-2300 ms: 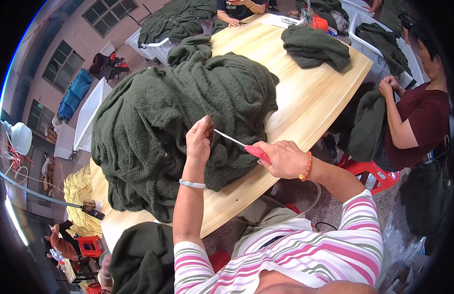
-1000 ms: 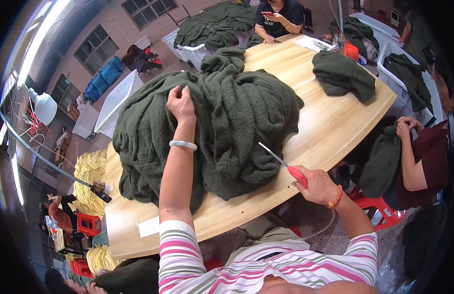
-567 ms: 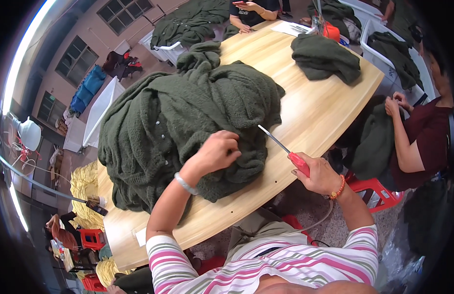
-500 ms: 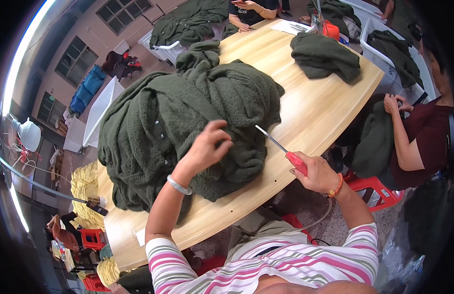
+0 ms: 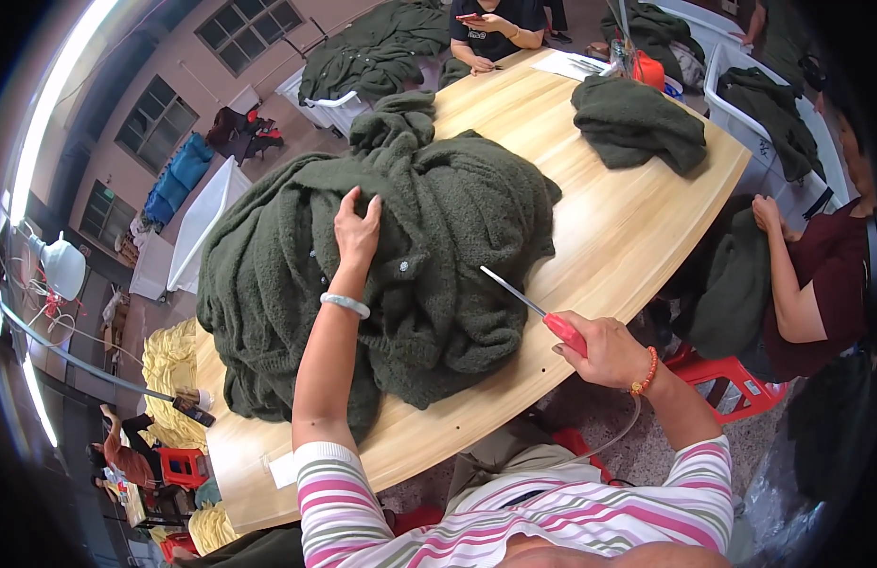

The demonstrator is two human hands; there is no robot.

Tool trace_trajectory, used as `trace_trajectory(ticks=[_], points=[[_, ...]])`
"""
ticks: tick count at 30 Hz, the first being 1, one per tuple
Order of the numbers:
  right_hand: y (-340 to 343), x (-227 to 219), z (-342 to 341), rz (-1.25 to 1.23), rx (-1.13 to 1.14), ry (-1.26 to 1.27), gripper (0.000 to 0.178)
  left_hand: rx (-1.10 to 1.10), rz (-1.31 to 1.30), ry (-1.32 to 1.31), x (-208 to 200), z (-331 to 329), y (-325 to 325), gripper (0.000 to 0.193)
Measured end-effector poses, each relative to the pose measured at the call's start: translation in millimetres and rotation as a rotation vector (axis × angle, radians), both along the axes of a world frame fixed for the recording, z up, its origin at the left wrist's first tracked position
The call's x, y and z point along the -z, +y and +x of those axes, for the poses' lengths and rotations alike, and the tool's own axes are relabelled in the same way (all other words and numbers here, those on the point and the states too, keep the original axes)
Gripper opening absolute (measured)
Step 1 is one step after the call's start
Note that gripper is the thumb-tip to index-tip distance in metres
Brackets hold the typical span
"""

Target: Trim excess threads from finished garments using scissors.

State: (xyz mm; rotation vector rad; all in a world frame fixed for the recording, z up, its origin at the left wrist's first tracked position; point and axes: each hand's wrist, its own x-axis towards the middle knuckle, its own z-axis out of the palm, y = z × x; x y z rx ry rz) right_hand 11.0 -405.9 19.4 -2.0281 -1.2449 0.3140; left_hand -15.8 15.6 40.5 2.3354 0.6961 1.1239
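A big heap of dark green fuzzy knit garments [image 5: 268, 275] covers the left part of the wooden table [image 5: 637, 213]. Buttons show in its folds, one of them a pale button [image 5: 405, 267] to the right of my left hand. My left hand [image 5: 358, 230] lies on the heap's upper middle, thumb and forefinger apart, touching the cloth. My right hand [image 5: 609, 352] is closed round a red-handled tool with a thin metal shaft [image 5: 563, 333]. Its pale tip points up and left, over the heap's right side. A thin tube [image 5: 630, 428] hangs below that hand.
Another dark green garment [image 5: 637, 121] lies at the table's far right. Across the table sits a person with a phone [image 5: 495, 24]. To the right, a person in a maroon shirt [image 5: 831, 270] handles green cloth near a red stool [image 5: 741, 388]. White bins [image 5: 841, 170] hold more garments.
My left hand has moved up and left over the heap, and a button now shows beside it. The tool's tip has shifted slightly left and down. The view has moved a little.
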Motion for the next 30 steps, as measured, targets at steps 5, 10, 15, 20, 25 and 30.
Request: trace_trajectory(ticks=[5, 10, 15, 20, 25, 30], points=[[14, -10, 9, -0.026, 0.032, -0.011, 0.035, 0.175, 0.287, 0.285, -2, 46, -20, 0.050], [46, -29, 27, -0.099, 0.032, -0.035, 0.034, 0.334, 0.464, 0.443, 26, 62, -34, 0.043], [79, -55, 46, -0.170, 0.069, -0.054, 0.032, 0.317, 0.364, 0.303, 50, 59, -29, 0.040], [100, -53, 63, -0.319, 0.023, -0.076, 0.031, 0.192, 0.039, -0.019, 63, 56, -27, 0.045], [109, -64, 60, -0.301, -0.016, -0.056, 0.032, 0.117, -0.308, -0.111, 62, 62, 7, 0.057], [110, -53, 53, -0.296, -0.044, -0.086, 0.033, -0.106, -0.102, 0.354, 45, 81, 29, 0.047]])
